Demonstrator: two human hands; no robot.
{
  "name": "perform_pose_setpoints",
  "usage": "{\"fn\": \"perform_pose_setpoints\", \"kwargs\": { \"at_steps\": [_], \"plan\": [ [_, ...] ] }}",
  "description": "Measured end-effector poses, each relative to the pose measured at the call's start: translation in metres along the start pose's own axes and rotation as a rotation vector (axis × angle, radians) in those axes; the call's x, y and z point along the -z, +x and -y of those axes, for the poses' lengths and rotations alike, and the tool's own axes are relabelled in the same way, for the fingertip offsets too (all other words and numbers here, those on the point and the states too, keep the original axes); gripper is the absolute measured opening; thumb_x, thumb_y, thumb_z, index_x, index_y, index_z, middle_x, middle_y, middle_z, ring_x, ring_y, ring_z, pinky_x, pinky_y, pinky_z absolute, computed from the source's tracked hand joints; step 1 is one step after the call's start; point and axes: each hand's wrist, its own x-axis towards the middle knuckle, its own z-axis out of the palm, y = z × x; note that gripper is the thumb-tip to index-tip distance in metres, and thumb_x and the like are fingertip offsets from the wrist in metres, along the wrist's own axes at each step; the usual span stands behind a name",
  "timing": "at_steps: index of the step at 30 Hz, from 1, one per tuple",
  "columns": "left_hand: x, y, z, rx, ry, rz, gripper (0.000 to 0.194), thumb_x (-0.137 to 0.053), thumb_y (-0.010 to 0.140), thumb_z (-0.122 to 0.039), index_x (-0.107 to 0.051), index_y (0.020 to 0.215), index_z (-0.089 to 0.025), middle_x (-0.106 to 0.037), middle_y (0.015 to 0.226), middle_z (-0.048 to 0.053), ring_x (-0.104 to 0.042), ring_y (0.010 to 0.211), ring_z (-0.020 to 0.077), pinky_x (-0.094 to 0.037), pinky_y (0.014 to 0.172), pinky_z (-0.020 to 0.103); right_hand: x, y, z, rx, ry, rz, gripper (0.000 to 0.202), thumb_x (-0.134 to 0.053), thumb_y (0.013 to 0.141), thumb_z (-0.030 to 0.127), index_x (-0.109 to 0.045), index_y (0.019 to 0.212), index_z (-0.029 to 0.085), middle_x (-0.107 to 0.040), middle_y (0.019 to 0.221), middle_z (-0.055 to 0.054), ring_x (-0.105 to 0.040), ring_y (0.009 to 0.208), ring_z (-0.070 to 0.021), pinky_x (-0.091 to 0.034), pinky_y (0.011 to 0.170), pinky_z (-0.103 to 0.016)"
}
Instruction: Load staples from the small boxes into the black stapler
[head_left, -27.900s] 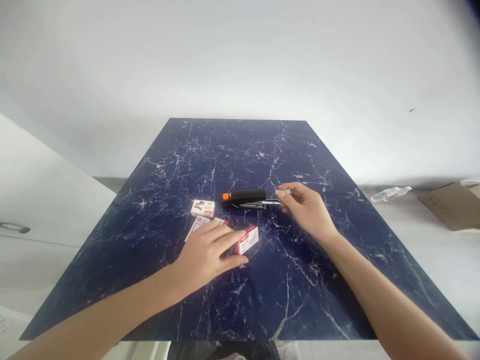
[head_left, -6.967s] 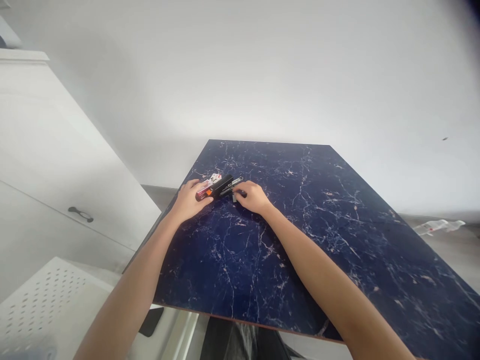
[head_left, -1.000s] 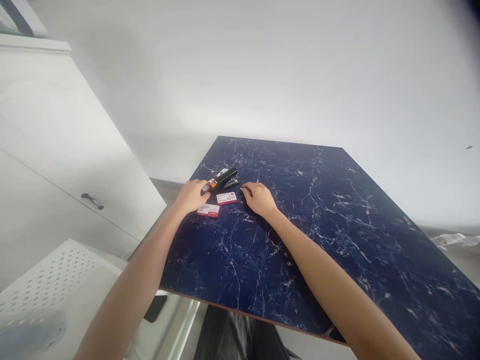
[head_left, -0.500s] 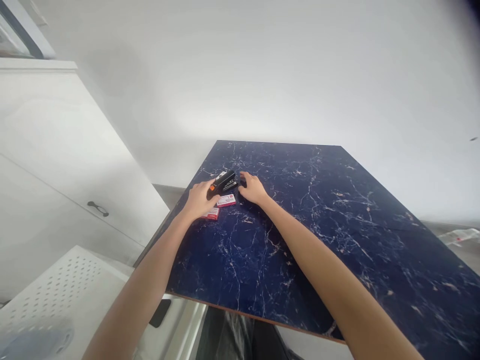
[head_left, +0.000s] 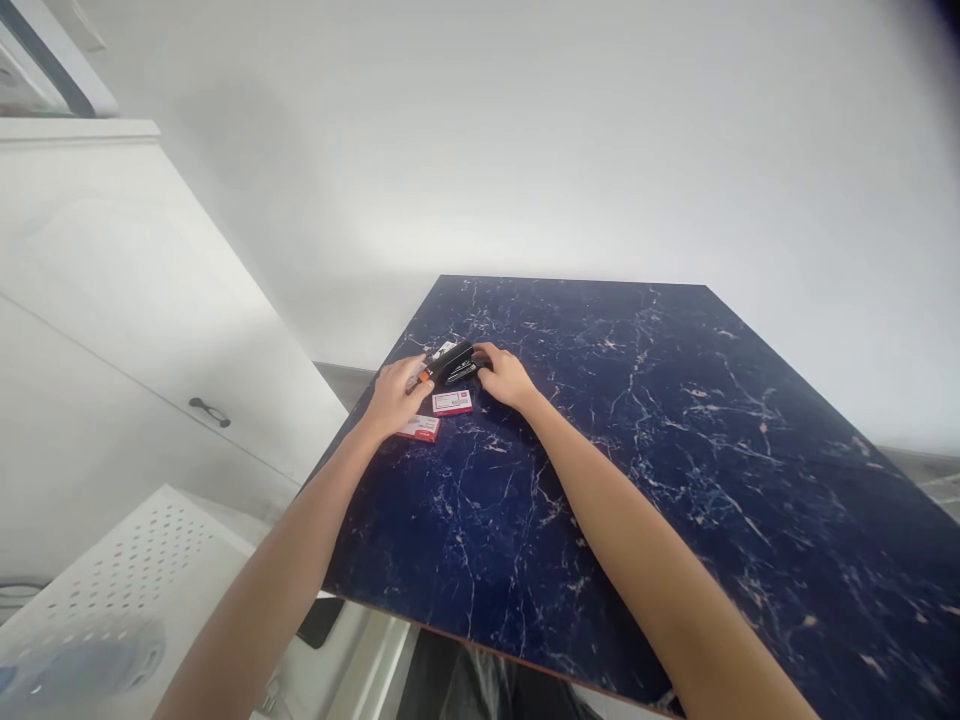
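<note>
A black stapler [head_left: 454, 362] with an orange part at its rear lies slanted on the dark blue marbled table [head_left: 600, 420]. My left hand [head_left: 392, 396] is at its rear end, thumb and index finger on either side of the orange part. Around its front end my right hand [head_left: 505, 376] has its fingers and thumb curled. Just in front of the stapler sits a small red-and-white box [head_left: 452, 402]. A second red-and-white box [head_left: 421, 429] lies nearer to me, partly covered by my left hand. Something white shows behind the stapler, too small to name.
To the left stand a white cabinet [head_left: 187, 300] with a dark handle [head_left: 209, 411] and a white perforated surface [head_left: 150, 560]. A dark flat object [head_left: 321, 622] lies below the table's left front corner. A white wall [head_left: 562, 140] rises behind the table.
My right hand has come left onto the stapler's front end. My left hand has drawn back slightly to the left, baring more of both boxes. The view has shifted a little.
</note>
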Motion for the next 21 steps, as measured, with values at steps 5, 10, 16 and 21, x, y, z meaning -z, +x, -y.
{"fn": "perform_pose_setpoints", "kwargs": {
  "at_steps": [5, 10, 16, 21],
  "plan": [
    [-0.005, -0.002, -0.004, -0.003, 0.085, 0.071, 0.051, -0.059, 0.091, -0.033, -0.056, 0.140, -0.018, -0.061, 0.139, 0.015, -0.056, 0.126, 0.0344, -0.043, 0.108, 0.052, 0.002, -0.024, 0.015, -0.014, -0.223, -0.143, 0.040, -0.052, 0.083, 0.011, -0.068, 0.119, 0.015, -0.074, 0.114, -0.011, -0.064, 0.110, -0.0281, -0.050, 0.100, -0.040],
    [-0.010, -0.004, -0.015, 0.043, 0.171, 0.003, 0.037, -0.061, 0.090, -0.034, -0.065, 0.124, -0.019, -0.064, 0.130, 0.015, -0.056, 0.122, 0.0366, -0.043, 0.106, 0.053, 0.004, -0.046, 0.021, 0.046, -0.416, -0.138, 0.027, -0.058, 0.084, 0.018, -0.074, 0.106, 0.014, -0.073, 0.109, -0.012, -0.060, 0.101, -0.0292, -0.048, 0.097, -0.039],
    [0.009, -0.002, -0.022, 0.018, 0.103, -0.110, 0.043, -0.062, 0.085, -0.025, -0.064, 0.128, -0.019, -0.069, 0.127, 0.012, -0.058, 0.121, 0.0343, -0.045, 0.106, 0.049, 0.007, -0.046, 0.016, 0.030, -0.435, -0.090, 0.020, -0.056, 0.095, 0.018, -0.076, 0.097, 0.016, -0.074, 0.106, -0.012, -0.062, 0.098, -0.0265, -0.045, 0.100, -0.039],
    [0.034, -0.002, -0.021, 0.006, -0.098, 0.010, 0.024, -0.059, 0.086, -0.026, -0.071, 0.107, -0.022, -0.075, 0.100, 0.005, -0.067, 0.080, 0.0199, -0.052, 0.076, 0.033, 0.010, -0.045, 0.016, 0.013, -0.323, -0.105, 0.023, -0.050, 0.102, 0.022, -0.071, 0.108, 0.016, -0.075, 0.106, -0.011, -0.066, 0.099, -0.0253, -0.048, 0.094, -0.037]
  ]
}}
